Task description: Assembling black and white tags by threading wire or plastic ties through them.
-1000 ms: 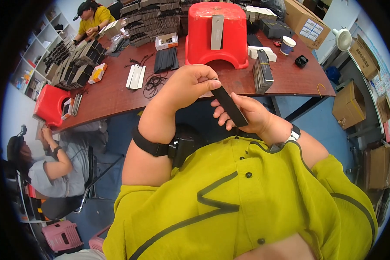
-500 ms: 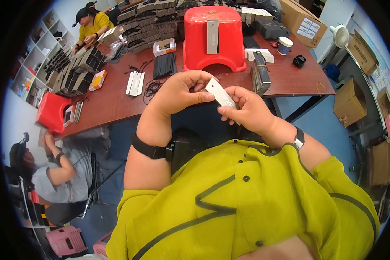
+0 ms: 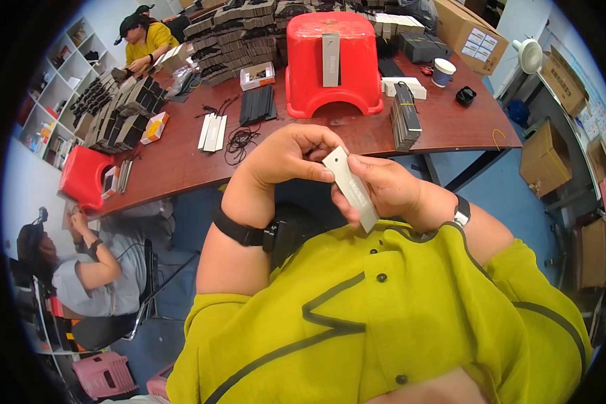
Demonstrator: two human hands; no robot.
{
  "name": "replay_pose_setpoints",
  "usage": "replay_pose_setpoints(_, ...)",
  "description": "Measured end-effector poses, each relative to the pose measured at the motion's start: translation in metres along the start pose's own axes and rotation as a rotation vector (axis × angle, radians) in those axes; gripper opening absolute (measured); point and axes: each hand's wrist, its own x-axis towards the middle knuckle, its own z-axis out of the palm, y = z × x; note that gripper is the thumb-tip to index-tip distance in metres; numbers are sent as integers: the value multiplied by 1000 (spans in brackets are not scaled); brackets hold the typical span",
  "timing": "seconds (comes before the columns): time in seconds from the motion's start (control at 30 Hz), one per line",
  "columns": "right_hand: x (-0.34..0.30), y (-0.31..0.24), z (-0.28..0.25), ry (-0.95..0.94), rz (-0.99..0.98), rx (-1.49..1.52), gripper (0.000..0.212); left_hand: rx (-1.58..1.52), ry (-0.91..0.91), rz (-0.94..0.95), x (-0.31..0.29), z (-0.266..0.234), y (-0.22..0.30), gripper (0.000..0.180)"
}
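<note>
A long, pale grey hang tag (image 3: 355, 192), with a small punched hole at its upper end, is held slanted in front of my chest. My left hand (image 3: 296, 158) pinches it beside the hole between thumb and fingers. My right hand (image 3: 392, 187) grips it from the other edge, thumb near the top and fingers behind. Most of the tag's printed face is uncovered, and its lower end points toward my shirt. Whether a cord passes through the hole cannot be made out.
On the dark red table (image 3: 182, 175) are an upturned red stool (image 3: 313, 60) bearing a similar tag, white strips (image 3: 212, 132), black cords (image 3: 240, 143), black strips (image 3: 257, 104), a banded tag stack (image 3: 405, 118) and a paper cup (image 3: 442, 73). Two people sit at the left.
Both hands and the tag have come down closer to my body. My right thumb has shifted up toward the holed end, so more of the tag's face shows.
</note>
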Motion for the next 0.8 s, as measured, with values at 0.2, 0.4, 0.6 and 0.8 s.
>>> replay_pose_setpoints(0.2,4,2,-2,224,-105,126,46,-279,251,86,2,1,1,33)
replay_pose_setpoints(0.4,6,2,-10,336,-207,-3,37,-528,297,130,9,19,10,27)
replay_pose_setpoints(0.6,12,1,-2,515,-247,-192,31,-469,294,94,18,28,1,21)
replay_pose_setpoints(0.8,5,-3,-5,601,-376,-233,21,-108,404,-77,17,32,12,16)
